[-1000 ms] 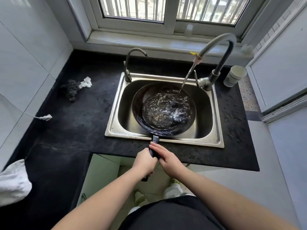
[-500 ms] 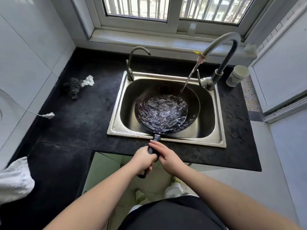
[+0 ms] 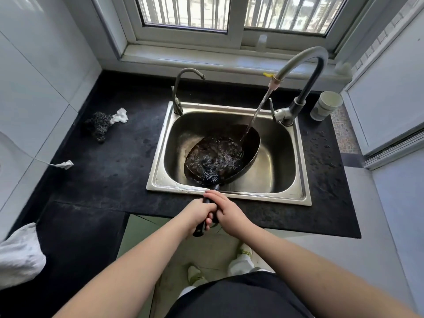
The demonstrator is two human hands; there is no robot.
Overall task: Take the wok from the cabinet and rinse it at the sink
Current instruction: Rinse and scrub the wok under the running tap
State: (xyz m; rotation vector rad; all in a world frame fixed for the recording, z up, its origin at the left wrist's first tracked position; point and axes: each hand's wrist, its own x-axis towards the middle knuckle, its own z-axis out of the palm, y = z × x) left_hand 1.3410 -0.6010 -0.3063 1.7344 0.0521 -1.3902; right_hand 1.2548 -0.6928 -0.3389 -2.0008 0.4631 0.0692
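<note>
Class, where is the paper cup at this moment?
In the head view, the paper cup stands on the dark counter at the far right, just right of the tall faucet.

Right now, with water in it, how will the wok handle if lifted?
Probably heavy and front-loaded: water pools in the wok, far from both hands. It is tilted, so the water may slosh or spill. The wet handle could be slippery.
</note>
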